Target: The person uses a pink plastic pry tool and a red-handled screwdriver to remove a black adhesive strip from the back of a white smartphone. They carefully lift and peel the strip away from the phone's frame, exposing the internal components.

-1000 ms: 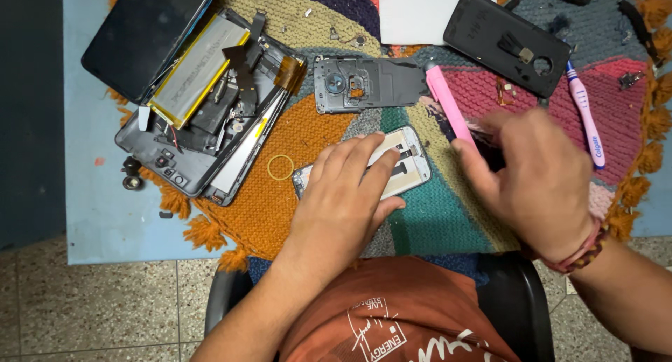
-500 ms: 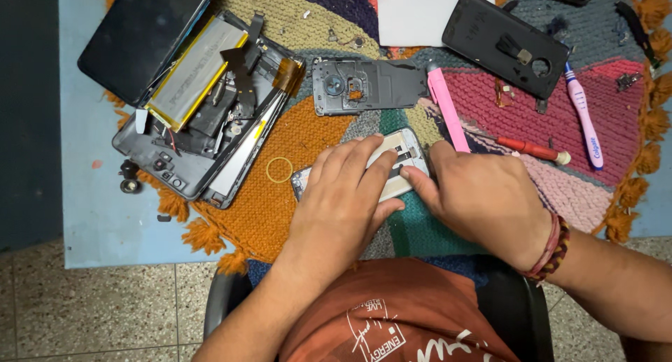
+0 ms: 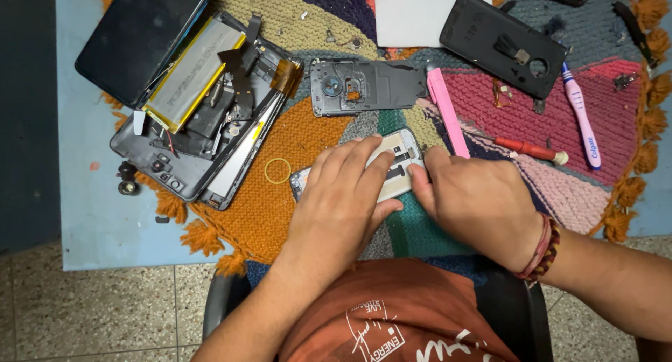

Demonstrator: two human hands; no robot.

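Both hands now on the opened phone, right fingertips seemingly at its edge.

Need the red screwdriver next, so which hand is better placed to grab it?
Probably the right hand. The screwdriver lies just beyond it on the mat, while the left hand lies flat on the phone, steadying it.

My left grip is lying flat on the opened phone, which is sitting on the mat covering the table. My right grip is pressing at the phone's right edge. Behind the phone a camera frame plate is lying, with a pry tool just to its right. Far left, a gutted tablet is resting; between it and the phone, a rubber band. A screwdriver and a toothbrush are lying to the right.
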